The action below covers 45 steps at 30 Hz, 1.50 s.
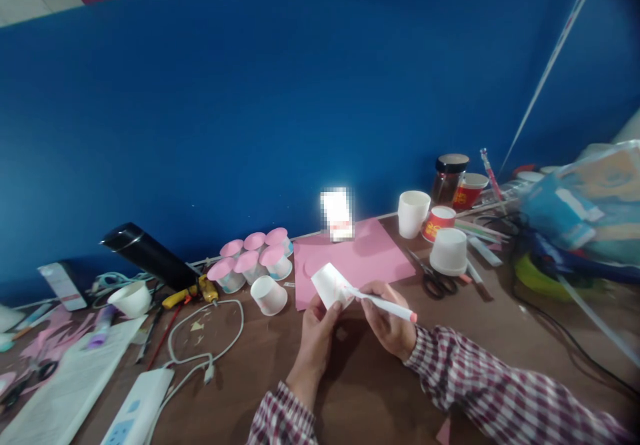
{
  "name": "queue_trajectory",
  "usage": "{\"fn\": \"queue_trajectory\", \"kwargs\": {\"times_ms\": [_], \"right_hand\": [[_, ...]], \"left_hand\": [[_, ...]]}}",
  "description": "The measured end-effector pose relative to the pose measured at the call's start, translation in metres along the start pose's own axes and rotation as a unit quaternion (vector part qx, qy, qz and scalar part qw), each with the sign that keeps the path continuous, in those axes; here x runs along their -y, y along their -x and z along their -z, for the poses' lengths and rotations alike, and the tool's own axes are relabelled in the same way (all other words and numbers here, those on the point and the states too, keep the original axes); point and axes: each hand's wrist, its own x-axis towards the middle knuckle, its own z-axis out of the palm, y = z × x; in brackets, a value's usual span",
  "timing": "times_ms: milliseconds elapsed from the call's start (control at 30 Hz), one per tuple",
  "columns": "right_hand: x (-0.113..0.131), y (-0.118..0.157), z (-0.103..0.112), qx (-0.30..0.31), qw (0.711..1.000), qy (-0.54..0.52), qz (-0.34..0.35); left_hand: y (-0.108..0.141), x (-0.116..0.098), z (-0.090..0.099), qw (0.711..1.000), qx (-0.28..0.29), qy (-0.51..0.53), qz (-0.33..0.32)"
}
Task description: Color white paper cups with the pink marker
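My left hand (318, 330) is closed round the lower part of a small white paper cup (329, 283), which is tilted above the table. In my right hand (391, 325) is a white marker (387, 306) with a reddish end; its other end meets the side of the cup, where faint reddish marks show. Behind both hands a sheet of pink paper (370, 255) lies flat. Left of it several cups with pink tops (250, 265) stand in a cluster, and a plain white cup (269, 296) is just in front of them.
Black scissors (439, 283), white cups (449, 251) and a red cup (440, 223) are at the right, near a jar (450, 181) and a plastic bag (595, 211). A looped white cable (243, 325), power strip (140, 408) and black bottle (150, 258) lie left. A blue wall (250, 98) rises behind.
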Motion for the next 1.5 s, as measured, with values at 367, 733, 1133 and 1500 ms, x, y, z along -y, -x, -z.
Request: {"fn": "queue_trajectory", "kwargs": {"times_ms": [367,733,1133,1500], "right_hand": [[-0.003,-0.001,-0.003,-0.003,1.000,-0.004,-0.005],[0.000,-0.001,-0.002,0.015,1.000,0.012,-0.012],[-0.001,-0.003,0.000,0.021,0.999,0.025,-0.018],[-0.003,-0.001,0.000,0.032,0.999,0.043,-0.007]], "left_hand": [[-0.001,0.000,0.000,1.000,-0.006,-0.012,0.013],[-0.002,0.008,0.008,0.998,0.001,-0.063,0.011],[-0.002,0.000,0.005,0.988,0.008,-0.156,-0.014],[-0.002,-0.001,0.004,0.986,0.003,-0.164,-0.022]]}}
